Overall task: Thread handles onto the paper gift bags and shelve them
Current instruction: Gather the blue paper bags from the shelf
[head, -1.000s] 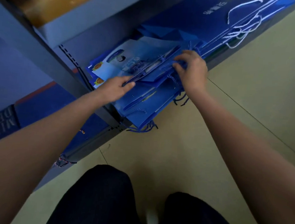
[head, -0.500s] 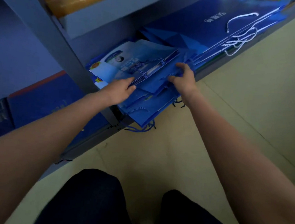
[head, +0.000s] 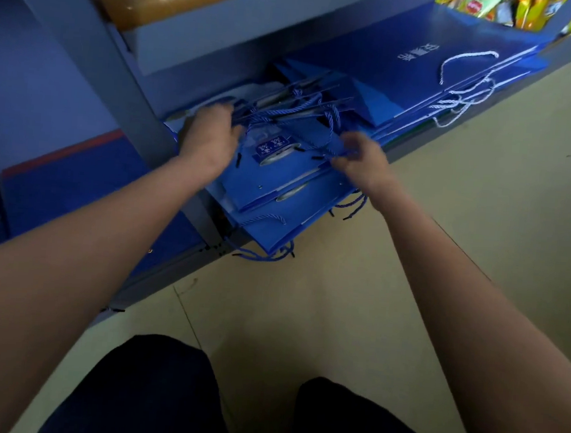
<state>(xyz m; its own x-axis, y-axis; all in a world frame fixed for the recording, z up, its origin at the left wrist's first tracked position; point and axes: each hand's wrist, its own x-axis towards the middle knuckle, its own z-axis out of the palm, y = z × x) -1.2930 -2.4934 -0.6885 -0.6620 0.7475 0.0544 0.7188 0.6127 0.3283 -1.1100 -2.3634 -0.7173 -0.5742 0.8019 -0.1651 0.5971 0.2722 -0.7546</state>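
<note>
A stack of flat blue paper gift bags [head: 279, 185] lies on the low shelf [head: 178, 262], sticking out over its front edge. Blue cord handles [head: 319, 116] loop over the top bag. My left hand [head: 208, 138] grips the stack's left side, fingers curled over the bags' edge. My right hand [head: 360, 157] pinches a blue cord at the right side of the top bag. More cord ends [head: 267, 254] hang below the stack's front corner.
A grey shelf upright [head: 110, 76] stands just left of my left hand. Larger blue bags with white cord handles [head: 459, 79] lie further right on the same shelf. Colourful packaging [head: 499, 4] sits at the far right. Beige floor and my dark trousers [head: 160, 398] are below.
Both hands have shifted along the stack. The light printed bag is now covered and a plain blue bag with looped cords lies on top. My right hand has taken hold of a cord.
</note>
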